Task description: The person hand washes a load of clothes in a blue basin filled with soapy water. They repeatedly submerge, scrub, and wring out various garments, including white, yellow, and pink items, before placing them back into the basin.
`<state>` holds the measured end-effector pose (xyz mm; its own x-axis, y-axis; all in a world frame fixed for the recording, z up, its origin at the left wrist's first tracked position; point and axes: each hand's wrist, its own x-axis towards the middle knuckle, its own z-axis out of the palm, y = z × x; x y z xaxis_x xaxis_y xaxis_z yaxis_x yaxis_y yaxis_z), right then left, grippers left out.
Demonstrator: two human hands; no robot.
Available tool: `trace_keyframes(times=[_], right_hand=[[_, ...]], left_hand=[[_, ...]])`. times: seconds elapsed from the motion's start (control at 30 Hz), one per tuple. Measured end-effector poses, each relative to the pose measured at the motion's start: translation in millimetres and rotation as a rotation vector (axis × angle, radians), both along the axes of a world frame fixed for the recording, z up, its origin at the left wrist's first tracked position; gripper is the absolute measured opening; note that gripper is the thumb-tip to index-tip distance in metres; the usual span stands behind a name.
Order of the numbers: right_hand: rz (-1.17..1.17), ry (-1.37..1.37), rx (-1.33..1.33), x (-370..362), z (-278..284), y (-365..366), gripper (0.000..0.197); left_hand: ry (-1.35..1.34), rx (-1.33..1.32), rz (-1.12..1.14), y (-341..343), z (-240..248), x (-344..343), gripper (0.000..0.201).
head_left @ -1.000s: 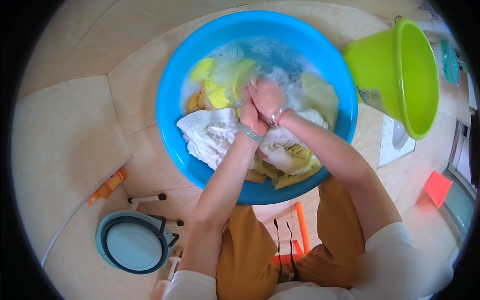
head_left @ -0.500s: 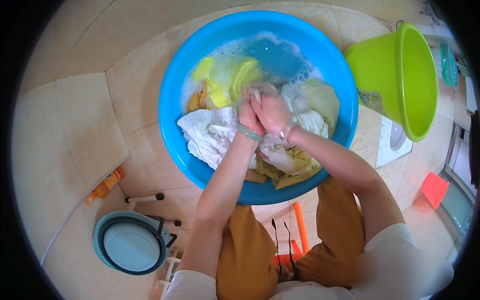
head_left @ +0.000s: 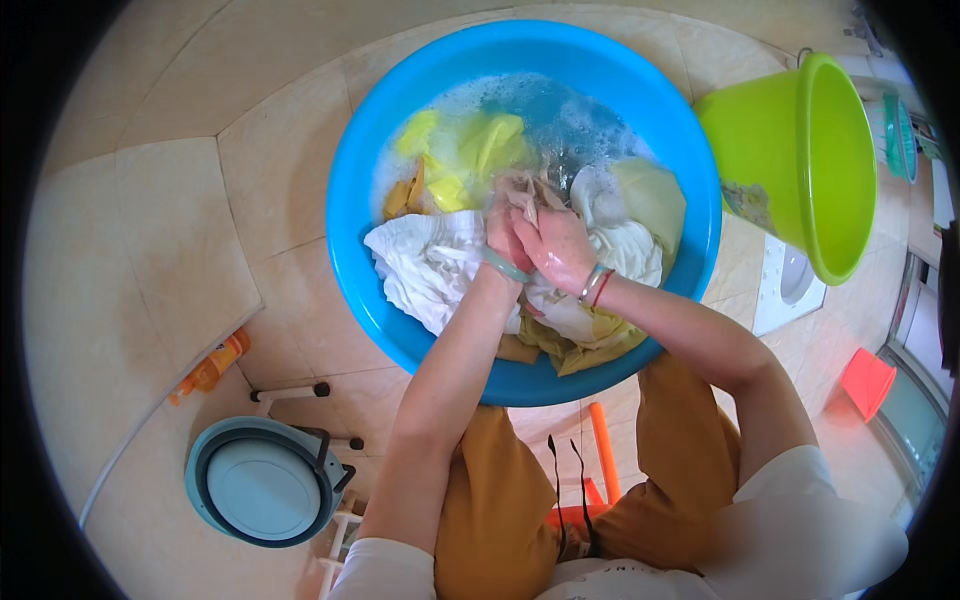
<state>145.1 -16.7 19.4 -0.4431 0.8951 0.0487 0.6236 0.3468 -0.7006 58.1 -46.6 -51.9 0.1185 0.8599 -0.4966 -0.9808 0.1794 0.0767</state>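
Hands: left hand, right hand | grip: both clench beige cloth | over blue basin

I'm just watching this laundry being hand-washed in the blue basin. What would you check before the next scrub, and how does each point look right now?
1. Both hands on one cloth: ok. The left hand and right hand are pressed together on a beige cloth.
2. Soapy water present: ok. Suds show at the far side of the basin.
3. Laundry inside the basin: ok. The white cloth and yellow cloth lie within the rim.
4. Rinse bucket within reach: ok. The green bucket stands just right of the basin.
5. Bucket contents: cannot tell, as its inside shows only green wall.
6. Basin steady on the floor: cannot tell.
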Motion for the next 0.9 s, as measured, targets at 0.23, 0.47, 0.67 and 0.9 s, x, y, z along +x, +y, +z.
trace_keyframes(times=[0.23, 0.47, 0.67, 0.9], right_hand=[[-0.239, -0.375, -0.302, -7, -71, 94, 0.043], [0.015, -0.295, -0.277, -5, -15, 31, 0.045], [-0.042, -0.12, -0.306, -6, -9, 18, 0.044], [-0.131, -0.363, -0.135, 0, -90, 97, 0.037]], left_hand=[[0.099, -0.282, -0.103, 23, 38, 27, 0.056], [-0.172, 0.014, 0.064, 8, 17, 14, 0.053], [-0.132, 0.04, -0.016, 0, -4, 4, 0.049], [0.019, -0.163, -0.141, 22, 27, 26, 0.06]])
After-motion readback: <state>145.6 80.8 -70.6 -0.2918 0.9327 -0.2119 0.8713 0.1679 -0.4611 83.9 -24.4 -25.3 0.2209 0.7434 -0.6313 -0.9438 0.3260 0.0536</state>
